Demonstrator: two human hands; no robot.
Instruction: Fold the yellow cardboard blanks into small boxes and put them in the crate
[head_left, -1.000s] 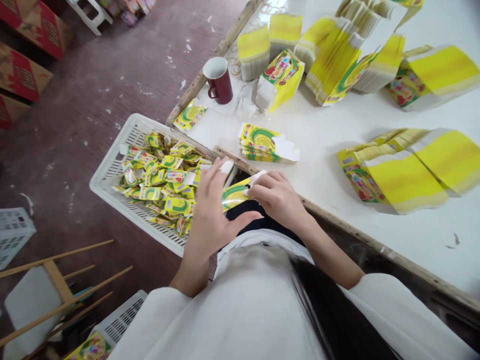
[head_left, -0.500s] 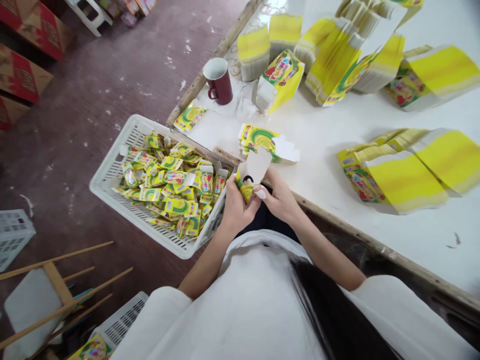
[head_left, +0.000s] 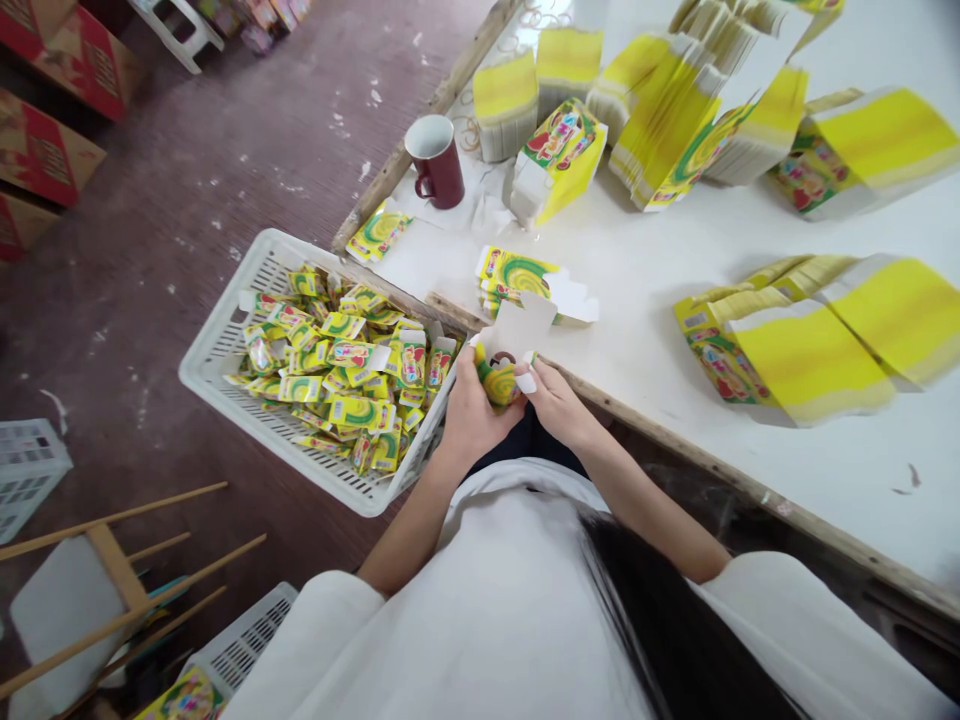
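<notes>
Carton (head_left: 498,384) between left grip (head_left: 474,415) and right grip (head_left: 556,402), white flap (head_left: 525,324) beyond both.

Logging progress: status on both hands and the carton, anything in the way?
Left hand, right hand gripping yellow carton. White flap standing up. Crate beside left hand, not blocking.

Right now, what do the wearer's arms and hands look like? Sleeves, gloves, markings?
White, loose left sleeve and right sleeve, both ending around the elbow. Left forearm and right forearm bare, no watch or cables visible. Left hand and right hand ungloved. A white covering sits on the right thumb tip; material unclear.
</notes>
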